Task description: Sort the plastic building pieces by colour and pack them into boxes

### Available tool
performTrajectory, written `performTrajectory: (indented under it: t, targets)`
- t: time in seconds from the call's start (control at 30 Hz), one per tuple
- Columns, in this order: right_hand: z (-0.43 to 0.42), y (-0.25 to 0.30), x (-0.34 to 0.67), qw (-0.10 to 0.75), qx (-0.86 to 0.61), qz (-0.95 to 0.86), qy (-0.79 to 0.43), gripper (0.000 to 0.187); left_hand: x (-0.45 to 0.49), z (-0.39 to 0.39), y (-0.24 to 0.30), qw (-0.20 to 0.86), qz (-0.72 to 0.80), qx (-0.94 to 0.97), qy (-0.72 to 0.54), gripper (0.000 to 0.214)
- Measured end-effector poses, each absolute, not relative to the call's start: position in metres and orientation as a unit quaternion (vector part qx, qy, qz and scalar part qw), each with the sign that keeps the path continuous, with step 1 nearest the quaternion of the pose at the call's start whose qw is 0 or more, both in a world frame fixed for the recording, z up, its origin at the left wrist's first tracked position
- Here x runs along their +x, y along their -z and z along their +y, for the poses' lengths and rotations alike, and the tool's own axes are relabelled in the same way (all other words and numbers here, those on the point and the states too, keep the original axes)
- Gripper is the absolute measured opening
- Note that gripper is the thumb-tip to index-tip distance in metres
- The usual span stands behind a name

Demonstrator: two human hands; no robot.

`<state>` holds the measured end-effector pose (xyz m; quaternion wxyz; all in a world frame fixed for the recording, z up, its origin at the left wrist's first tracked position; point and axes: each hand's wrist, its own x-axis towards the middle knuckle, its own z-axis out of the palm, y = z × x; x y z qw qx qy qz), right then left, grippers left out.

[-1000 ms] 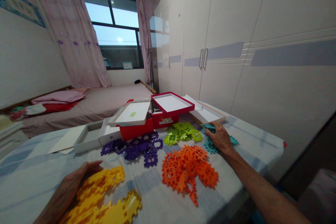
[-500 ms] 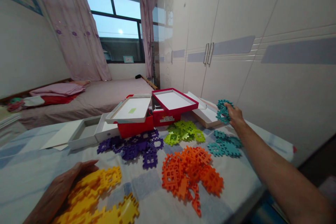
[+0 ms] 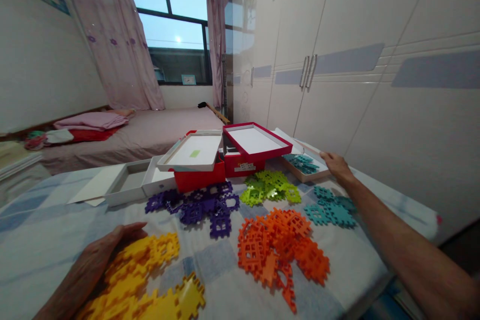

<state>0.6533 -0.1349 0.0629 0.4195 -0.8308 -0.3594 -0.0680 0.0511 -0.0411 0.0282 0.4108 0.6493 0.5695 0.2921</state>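
My left hand lies open along the far left side of a heap of yellow interlocking plastic pieces, its fingers stretched out. My right hand is at the right edge of a shallow open box with nothing in its fingers. Whether it touches the box rim I cannot tell. Inside that box lie several teal pieces. Closer to me, below my right hand, more teal pieces lie on the cloth. Orange pieces form a heap in the middle.
Purple pieces and lime green pieces lie before a red box and a dark red box, both topped by tilted trays. A grey tray stands left on the checked cloth. Beyond are a bed and wardrobe.
The teal pieces held in my right hand are now in the shallow box, and that hand has let go. My left hand stays beside the yellow heap. The view has shifted slightly.
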Motion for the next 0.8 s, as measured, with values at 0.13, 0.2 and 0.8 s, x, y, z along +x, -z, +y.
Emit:
performTrajectory:
  t: [0.13,0.2,0.8]
  targets:
    - [-0.201,-0.032,0.641,0.325,-0.84,-0.431,0.045,0.06,0.048,-0.039,-0.024,0.433,0.573,0.635,-0.285,0.065]
    - [-0.23,-0.016,0.632,0.263,-0.844,-0.467,0.036,0.069,0.048,-0.039,-0.023,0.446,0.573,0.625,-0.286,0.067]
    - [-0.262,0.008,0.603,0.141,-0.797,-0.572,0.132,0.064,0.053,-0.045,-0.026,0.423,0.54,0.657,-0.313,0.066]
